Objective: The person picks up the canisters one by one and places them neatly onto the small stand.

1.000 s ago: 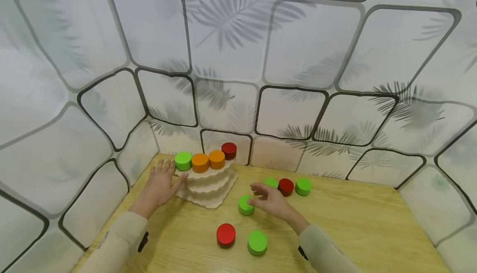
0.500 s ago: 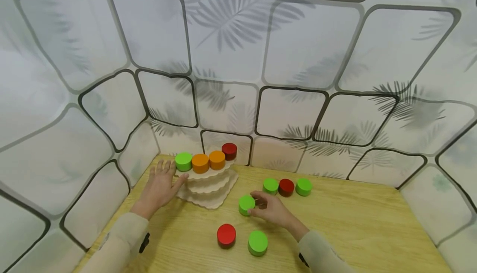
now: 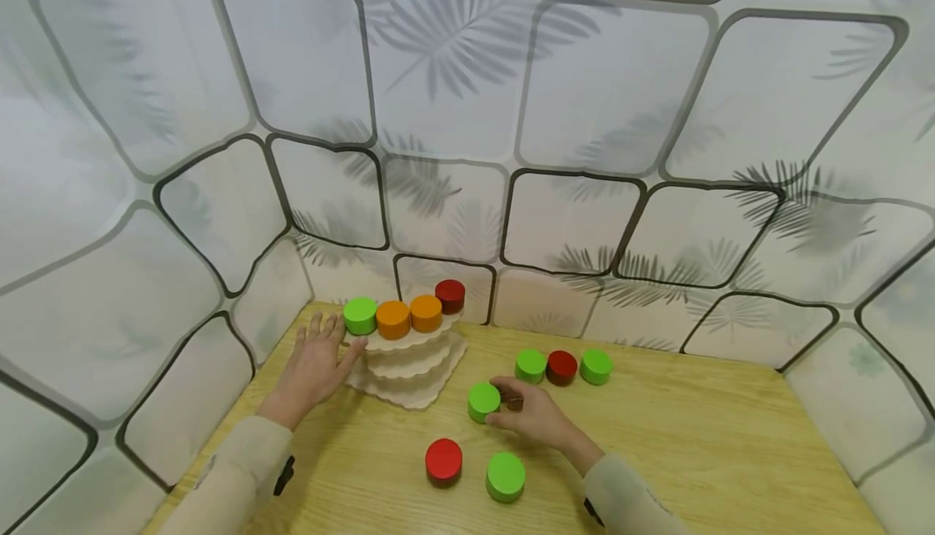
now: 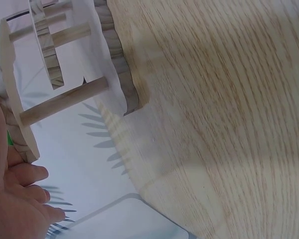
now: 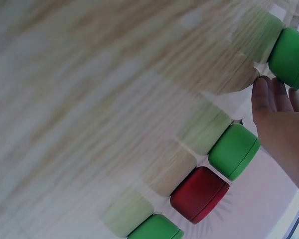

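Note:
A wooden three-tier stand with scalloped edges stands at the back left. My left hand lies at its left side, fingers extended and thumb against the top tier; in the left wrist view the fingertips show right at that tier's edge. One green round box, two orange ones and a dark red one sit in a row on the top tier. Right of the stand, my right hand pinches another green round box from its right side, thumb in front, fingers behind.
Behind my right hand stand a green box, a dark red box and another green box in a row. Nearer me are a red box and a green box. Patterned walls enclose the wooden table.
My right hand has lowered slightly, and its fingers have closed in on the green box beside it. The left hand stays in place at the stand.

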Tool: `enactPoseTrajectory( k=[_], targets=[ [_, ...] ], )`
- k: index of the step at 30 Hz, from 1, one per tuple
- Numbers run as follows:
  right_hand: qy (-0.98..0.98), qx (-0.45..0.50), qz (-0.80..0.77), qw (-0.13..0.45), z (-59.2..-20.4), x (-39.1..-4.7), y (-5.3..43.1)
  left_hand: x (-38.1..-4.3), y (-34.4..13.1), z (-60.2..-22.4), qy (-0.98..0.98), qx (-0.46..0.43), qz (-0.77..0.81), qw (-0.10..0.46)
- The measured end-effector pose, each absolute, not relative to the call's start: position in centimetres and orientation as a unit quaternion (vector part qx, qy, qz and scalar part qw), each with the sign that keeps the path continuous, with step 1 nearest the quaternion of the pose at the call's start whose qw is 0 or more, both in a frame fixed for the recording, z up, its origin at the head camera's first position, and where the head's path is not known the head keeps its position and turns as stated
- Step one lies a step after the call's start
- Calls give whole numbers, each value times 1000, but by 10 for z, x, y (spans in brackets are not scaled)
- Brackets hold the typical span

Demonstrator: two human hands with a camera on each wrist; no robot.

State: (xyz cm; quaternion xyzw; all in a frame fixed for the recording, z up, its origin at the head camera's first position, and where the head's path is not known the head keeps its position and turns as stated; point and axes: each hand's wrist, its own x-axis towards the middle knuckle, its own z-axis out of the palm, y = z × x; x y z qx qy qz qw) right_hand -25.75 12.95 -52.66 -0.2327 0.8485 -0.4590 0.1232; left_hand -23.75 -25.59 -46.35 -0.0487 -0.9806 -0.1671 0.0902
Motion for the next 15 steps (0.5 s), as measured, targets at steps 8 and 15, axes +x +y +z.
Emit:
enactPoseTrajectory(
  k=[8, 15],
  targets=[
    [854, -237, -449, 113, -531, -260, 128, -238, -256, -464, -979, -51, -173, 93],
    [855, -234, -449, 114, -529, -259, 125, -238, -256, -464, -979, -49, -177, 85]
  ],
)
